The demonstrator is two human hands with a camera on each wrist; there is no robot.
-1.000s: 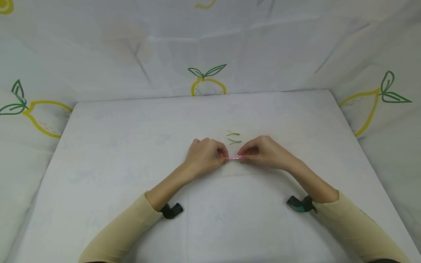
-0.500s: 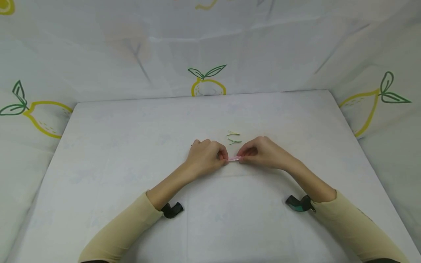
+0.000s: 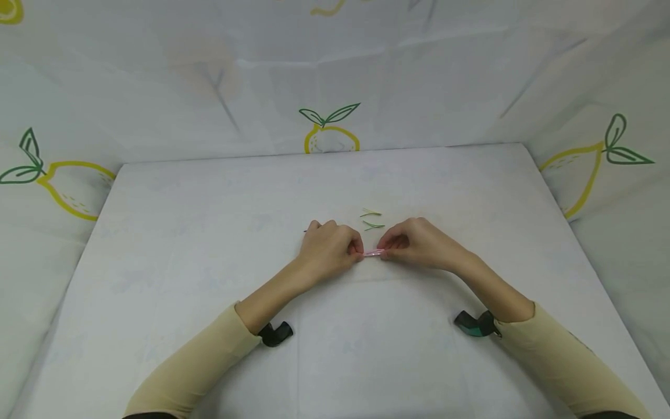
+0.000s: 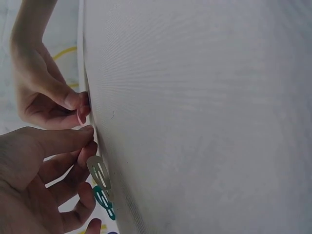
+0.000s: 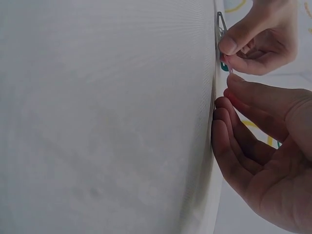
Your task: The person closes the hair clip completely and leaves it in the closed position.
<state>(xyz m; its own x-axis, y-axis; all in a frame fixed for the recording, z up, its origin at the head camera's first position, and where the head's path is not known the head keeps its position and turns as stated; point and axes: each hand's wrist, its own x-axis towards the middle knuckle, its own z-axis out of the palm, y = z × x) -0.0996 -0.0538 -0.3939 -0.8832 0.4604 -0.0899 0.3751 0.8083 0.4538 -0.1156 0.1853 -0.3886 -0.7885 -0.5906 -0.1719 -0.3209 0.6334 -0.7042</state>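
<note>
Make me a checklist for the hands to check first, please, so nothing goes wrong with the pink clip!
1. Left hand pinching one end of the pink clip: ok.
2. Right hand pinching the other end: ok.
3. Yellow clip and green clip on the table, out past the hands: ok.
4. Those two apart from each other: ok, the head view shows a gap.
5. Pink clip snapped shut: cannot tell, the hands cover its ends.
6. Pink clip put down: not ok, both hands hold it.
</note>
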